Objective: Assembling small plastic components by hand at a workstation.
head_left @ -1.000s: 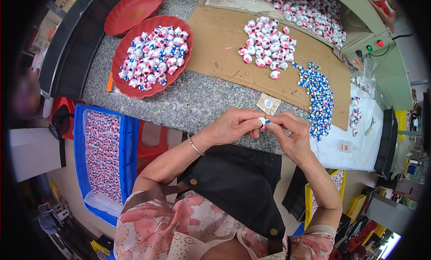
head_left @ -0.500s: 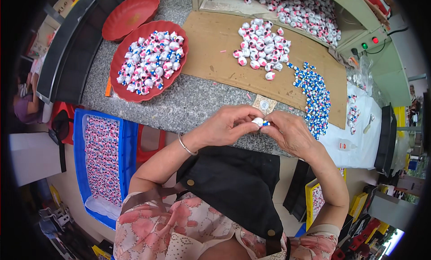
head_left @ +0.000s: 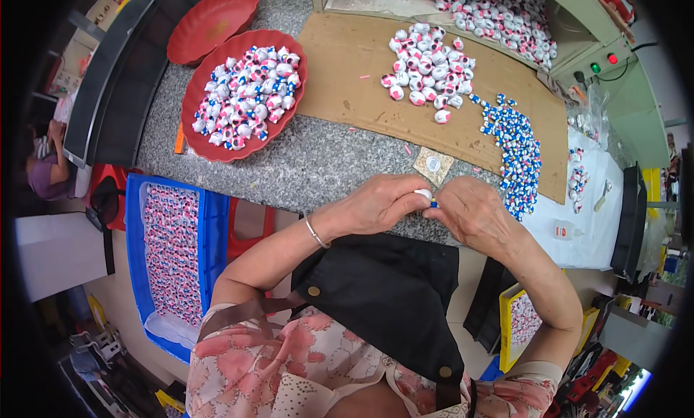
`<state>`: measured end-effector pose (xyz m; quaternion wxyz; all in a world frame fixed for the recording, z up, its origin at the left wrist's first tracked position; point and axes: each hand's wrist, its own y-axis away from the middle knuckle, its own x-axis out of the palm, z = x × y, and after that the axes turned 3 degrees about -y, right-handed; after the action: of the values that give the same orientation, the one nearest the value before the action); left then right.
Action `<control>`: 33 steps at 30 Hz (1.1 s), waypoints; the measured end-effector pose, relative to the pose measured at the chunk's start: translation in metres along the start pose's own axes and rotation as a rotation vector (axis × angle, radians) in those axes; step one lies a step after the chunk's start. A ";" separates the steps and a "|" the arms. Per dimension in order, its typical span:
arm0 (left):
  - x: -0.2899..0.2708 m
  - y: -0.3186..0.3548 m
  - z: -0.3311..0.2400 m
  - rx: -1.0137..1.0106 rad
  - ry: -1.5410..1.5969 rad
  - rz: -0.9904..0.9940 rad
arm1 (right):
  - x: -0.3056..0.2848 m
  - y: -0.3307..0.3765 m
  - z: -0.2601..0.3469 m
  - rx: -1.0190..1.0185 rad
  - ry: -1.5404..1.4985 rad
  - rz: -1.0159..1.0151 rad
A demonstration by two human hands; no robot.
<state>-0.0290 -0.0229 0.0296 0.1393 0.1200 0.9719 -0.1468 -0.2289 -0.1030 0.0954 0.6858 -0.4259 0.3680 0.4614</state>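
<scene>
Over the front edge of the granite counter, my two hands meet at the fingertips. Between the thumb and fingers of my left hand (head_left: 387, 203) is a small white figurine head (head_left: 423, 194), mostly covered by the fingers. My right hand (head_left: 466, 207) pinches a tiny blue figurine body (head_left: 434, 203) against it. Just beyond the hands lies a speckled square tile (head_left: 434, 165) with a round pale spot. A pile of white and pink figurine heads (head_left: 426, 64) rests on the cardboard sheet (head_left: 340, 78), and a heap of small blue and white bodies (head_left: 515, 147) spreads at its right.
A red scalloped bowl (head_left: 189, 122) full of joined figurines stands at left, with another red bowl (head_left: 213, 24) behind it. A light-green cabinet (head_left: 629, 107) holds more heads. Beside the counter sits a blue crate (head_left: 137, 273) of pieces. A small bottle (head_left: 567, 231) lies on white paper at right.
The view has shifted slightly. My fingers have closed further over the figurine head and body, which show less now than before.
</scene>
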 end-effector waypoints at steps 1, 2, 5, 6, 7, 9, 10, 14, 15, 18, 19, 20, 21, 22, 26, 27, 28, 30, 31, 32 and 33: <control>-0.001 0.000 0.000 -0.022 0.009 0.026 | -0.001 0.000 0.000 -0.003 -0.004 0.005; -0.003 0.000 0.000 -0.079 0.066 0.065 | -0.002 0.000 0.000 -0.006 -0.005 0.010; -0.003 0.000 -0.002 -0.205 0.209 0.140 | -0.002 0.000 -0.001 -0.046 0.019 0.059; -0.002 0.000 -0.003 -0.222 0.232 0.129 | -0.001 0.000 -0.001 -0.039 0.011 0.039; 0.000 0.001 -0.004 -0.239 0.255 0.118 | 0.000 0.000 -0.001 -0.022 0.003 0.018; 0.002 0.001 -0.005 -0.238 0.298 0.071 | 0.004 0.000 -0.001 0.025 -0.036 -0.015; 0.003 0.000 -0.005 -0.256 0.323 0.049 | 0.006 0.000 -0.002 0.054 -0.064 -0.027; 0.003 0.000 -0.003 -0.353 0.454 0.025 | 0.010 0.003 -0.004 0.130 -0.163 -0.109; 0.003 0.000 -0.002 -0.340 0.461 0.027 | 0.011 0.003 -0.004 0.128 -0.146 -0.109; 0.005 0.000 -0.002 -0.326 0.478 0.019 | 0.016 0.004 -0.001 0.158 -0.125 -0.146; 0.007 0.000 -0.003 -0.326 0.482 0.013 | 0.019 0.005 0.001 0.185 -0.141 -0.181; 0.009 0.000 -0.004 -0.321 0.488 -0.009 | 0.022 0.005 0.003 0.223 -0.162 -0.205; 0.012 0.000 -0.005 -0.315 0.494 -0.032 | 0.024 0.006 0.006 0.272 -0.206 -0.220; 0.014 0.000 -0.005 -0.291 0.503 -0.064 | 0.026 0.007 0.009 0.330 -0.256 -0.226; 0.025 0.000 -0.005 -0.271 0.477 -0.127 | 0.031 0.008 0.014 0.495 -0.400 -0.241; 0.026 -0.001 -0.003 -0.266 0.471 -0.139 | 0.031 0.009 0.014 0.519 -0.421 -0.240; 0.028 -0.001 -0.002 -0.261 0.465 -0.150 | 0.031 0.009 0.014 0.545 -0.444 -0.248; 0.030 -0.002 0.002 -0.239 0.446 -0.146 | 0.030 0.011 0.013 0.594 -0.507 -0.219; 0.030 -0.003 0.004 -0.229 0.438 -0.142 | 0.029 0.012 0.011 0.617 -0.549 -0.180; 0.028 -0.003 0.007 -0.242 0.484 -0.111 | 0.027 0.013 0.009 0.644 -0.587 -0.134; 0.025 -0.005 0.010 -0.257 0.534 -0.075 | 0.026 0.014 0.007 0.598 -0.567 -0.141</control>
<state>-0.0515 -0.0256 0.0137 -0.1128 0.0995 0.9886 0.0092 -0.2332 -0.0855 0.0709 0.8833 -0.0885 0.2524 0.3849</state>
